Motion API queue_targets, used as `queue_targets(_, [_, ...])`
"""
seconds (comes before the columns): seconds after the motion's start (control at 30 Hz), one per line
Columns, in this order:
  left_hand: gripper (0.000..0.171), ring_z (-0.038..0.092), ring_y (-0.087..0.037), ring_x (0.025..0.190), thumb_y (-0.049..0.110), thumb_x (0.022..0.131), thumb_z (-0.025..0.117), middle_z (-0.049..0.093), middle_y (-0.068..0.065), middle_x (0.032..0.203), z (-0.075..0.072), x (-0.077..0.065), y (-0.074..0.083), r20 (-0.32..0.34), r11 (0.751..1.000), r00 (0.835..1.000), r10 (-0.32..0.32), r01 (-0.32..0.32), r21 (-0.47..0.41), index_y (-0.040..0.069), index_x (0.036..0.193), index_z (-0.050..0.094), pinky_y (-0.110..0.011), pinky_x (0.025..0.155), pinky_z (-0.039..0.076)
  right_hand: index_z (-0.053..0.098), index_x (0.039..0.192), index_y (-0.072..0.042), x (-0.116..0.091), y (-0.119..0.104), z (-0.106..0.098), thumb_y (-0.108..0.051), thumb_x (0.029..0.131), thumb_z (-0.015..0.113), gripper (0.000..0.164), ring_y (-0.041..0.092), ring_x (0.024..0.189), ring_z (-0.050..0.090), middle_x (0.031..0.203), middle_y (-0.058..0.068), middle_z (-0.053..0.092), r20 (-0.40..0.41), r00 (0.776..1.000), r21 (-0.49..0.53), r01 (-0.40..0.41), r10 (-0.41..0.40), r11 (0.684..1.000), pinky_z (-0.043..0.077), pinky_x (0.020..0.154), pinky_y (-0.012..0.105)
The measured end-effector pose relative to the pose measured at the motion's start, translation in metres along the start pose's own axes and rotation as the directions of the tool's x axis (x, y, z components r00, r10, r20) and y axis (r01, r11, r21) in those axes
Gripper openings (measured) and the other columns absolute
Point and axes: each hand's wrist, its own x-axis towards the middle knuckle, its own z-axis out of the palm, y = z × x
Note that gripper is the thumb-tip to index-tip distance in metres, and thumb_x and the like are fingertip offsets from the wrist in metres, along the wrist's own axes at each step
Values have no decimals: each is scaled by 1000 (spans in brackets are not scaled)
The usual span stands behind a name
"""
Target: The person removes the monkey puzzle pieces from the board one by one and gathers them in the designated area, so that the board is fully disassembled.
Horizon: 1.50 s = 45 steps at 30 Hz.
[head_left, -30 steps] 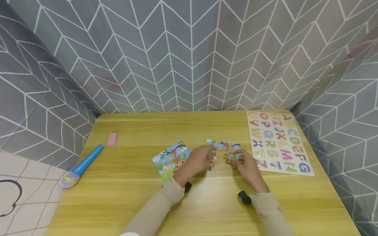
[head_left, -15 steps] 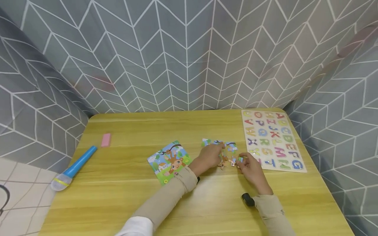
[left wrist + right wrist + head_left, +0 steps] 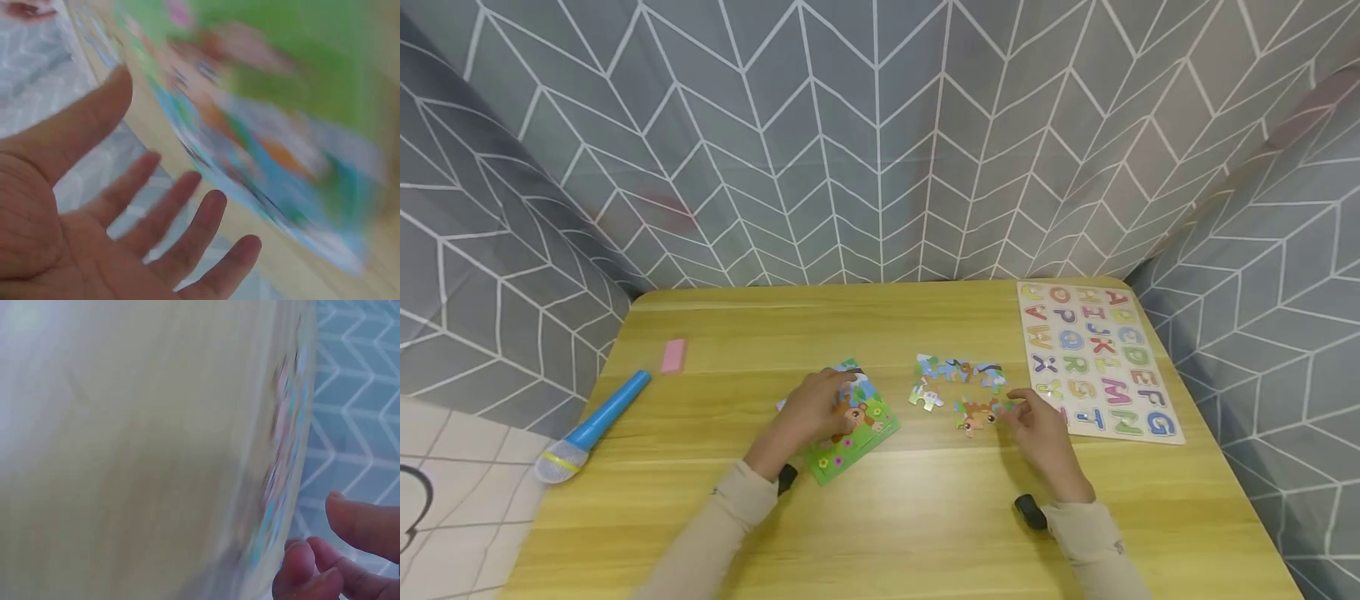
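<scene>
My left hand [image 3: 811, 410] is above the monkey picture card [image 3: 857, 446] and covers part of it. In the left wrist view that hand [image 3: 125, 206] has its fingers spread, holding nothing, beside the blurred card. Jigsaw pieces lie to the right: a joined top strip [image 3: 958, 369], a loose cluster [image 3: 927, 394] below its left end, and a monkey-face section [image 3: 977, 415]. My right hand [image 3: 1040, 433] is at the right end of that face section. In the right wrist view its thumb and fingers [image 3: 362, 528] are apart, with nothing between them.
A wooden alphabet board [image 3: 1101, 362] lies at the table's right, close to the right hand. A blue toy microphone [image 3: 598, 425] and a pink block [image 3: 673, 356] are at the left. Grey patterned curtains [image 3: 880, 150] surround the wooden table [image 3: 925, 525].
My left hand has left the jigsaw pieces and moved left over the picture card. The right hand has let go of the piece it held, and the face section now lies flat.
</scene>
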Motion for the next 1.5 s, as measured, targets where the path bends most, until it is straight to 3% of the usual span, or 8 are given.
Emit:
queue_targets(0.1, [77,46,-44,136,15,76,88,51,-17,150,-8,-20,-23,27,999,998,-51,51,-1,10,144,53,-61,107,45,60,127,4,0,-19,12,-13,96,67,36,16,71,62,96,16,66,-14,996,24,93,-93,995,48,56,20])
queue_targets(0.27, [93,31,-51,146,12,68,92,33,-23,161,-11,-37,-38,74,997,995,-70,70,-10,6,149,47,-68,112,36,65,119,2,2,-55,38,-12,92,72,31,12,72,58,92,10,64,8,972,34,235,-236,971,47,60,18])
queue_targets(0.4, [98,24,-48,151,16,68,93,27,-19,165,-5,-33,-38,82,999,996,-37,36,12,6,152,43,-68,119,26,68,115,-2,4,-78,56,-14,90,75,28,15,76,57,92,7,63,72,955,35,285,-287,958,49,65,25])
queue_targets(0.6, [98,17,-44,155,11,69,90,26,-15,167,0,-21,-35,123,999,992,15,-20,40,12,154,40,-67,122,18,69,115,-3,9,-101,82,-17,81,83,39,29,104,60,108,8,64,220,916,14,342,-337,940,55,86,43])
queue_targets(0.73, [93,19,-44,154,5,72,88,29,-16,165,0,-18,-34,131,997,990,49,-56,54,12,153,43,-66,122,20,70,115,-4,11,-109,96,-20,76,88,46,29,108,56,119,11,62,301,880,-20,390,-366,921,54,90,44])
queue_targets(0.87, [86,24,-43,153,4,73,86,32,-17,164,1,-18,-34,114,996,991,64,-72,62,10,150,47,-64,123,22,72,112,-6,10,-115,105,-23,74,89,46,26,106,53,118,10,60,328,867,-52,413,-375,909,52,85,39])
queue_targets(1.13, [69,55,-38,126,10,74,88,60,-15,135,13,-37,-28,-35,997,999,42,-40,61,6,137,60,-53,105,49,72,108,-8,7,-120,109,-22,73,89,41,17,93,46,107,4,59,322,864,-62,427,-387,902,43,75,26])
queue_targets(1.5, [61,58,-21,97,8,74,87,62,-6,108,22,-48,-19,-101,995,993,56,-47,90,6,130,64,-40,85,55,72,101,-7,7,-128,111,-22,72,90,38,17,88,44,96,3,57,328,856,-92,450,-400,888,39,72,24])
